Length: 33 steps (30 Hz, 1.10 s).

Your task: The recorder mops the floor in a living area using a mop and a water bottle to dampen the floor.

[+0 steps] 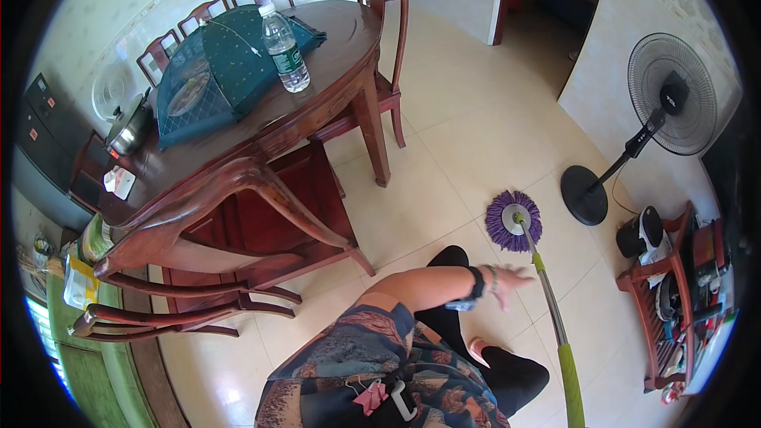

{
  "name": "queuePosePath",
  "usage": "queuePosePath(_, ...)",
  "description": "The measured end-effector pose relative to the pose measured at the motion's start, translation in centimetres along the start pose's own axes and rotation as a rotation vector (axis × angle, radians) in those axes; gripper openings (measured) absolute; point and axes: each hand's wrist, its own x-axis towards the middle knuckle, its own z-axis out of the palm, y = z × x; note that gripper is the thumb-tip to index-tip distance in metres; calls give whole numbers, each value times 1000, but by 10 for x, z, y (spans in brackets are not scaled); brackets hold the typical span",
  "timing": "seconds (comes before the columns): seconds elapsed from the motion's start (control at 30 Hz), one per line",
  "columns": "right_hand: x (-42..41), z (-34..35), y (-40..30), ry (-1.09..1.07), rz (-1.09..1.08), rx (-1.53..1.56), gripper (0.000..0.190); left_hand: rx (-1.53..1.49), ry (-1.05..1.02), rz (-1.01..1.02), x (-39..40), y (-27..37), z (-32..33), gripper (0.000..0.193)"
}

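My left hand (509,283) reaches out over the floor with its fingers apart and holds nothing. Its wrist bears a dark band and a bracelet. Just beyond the fingertips, apart from them, runs the green and metal handle (554,309) of a spin mop. The round purple mop head (513,221) lies flat on the tiles. My right hand is out of view, and the handle's lower end leaves the picture at the bottom edge.
A wooden table (351,15) carries a green umbrella-like food cover (238,53), a water bottle (285,50) and a pot (132,125). Wooden chairs (250,238) surround it. Right: a standing fan (585,195), a black bin (639,232) and a loaded wooden rack (660,315).
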Motion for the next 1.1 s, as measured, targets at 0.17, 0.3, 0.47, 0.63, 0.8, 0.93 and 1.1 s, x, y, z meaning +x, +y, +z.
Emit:
queuePosePath(0.17, 3, -3, -6, 436, -292, 192, 31, 123, 288, 609, 52, 114, 10, 114)
queuePosePath(0.3, 8, 2, -3, 748, -271, 243, 29, 52, 198, 606, 79, 125, 20, 19)
queuePosePath(0.47, 10, 14, 0, 960, -174, 279, 22, -167, 418, 672, 77, 116, 24, 19)
queuePosePath(0.63, 16, 10, 13, 1048, -56, 474, 23, -151, 484, 629, 65, 127, 15, 15)
queuePosePath(0.8, 35, -26, 43, 1085, -43, 535, 26, -105, 564, 544, 49, 131, 2, 13)
queuePosePath(0.93, 70, -63, 42, 1032, -302, 636, 27, -99, 666, 427, 25, 107, -21, 12)
queuePosePath(1.1, 125, -110, 1, 991, -366, 795, 28, -145, 801, 288, -10, 63, -48, 13)
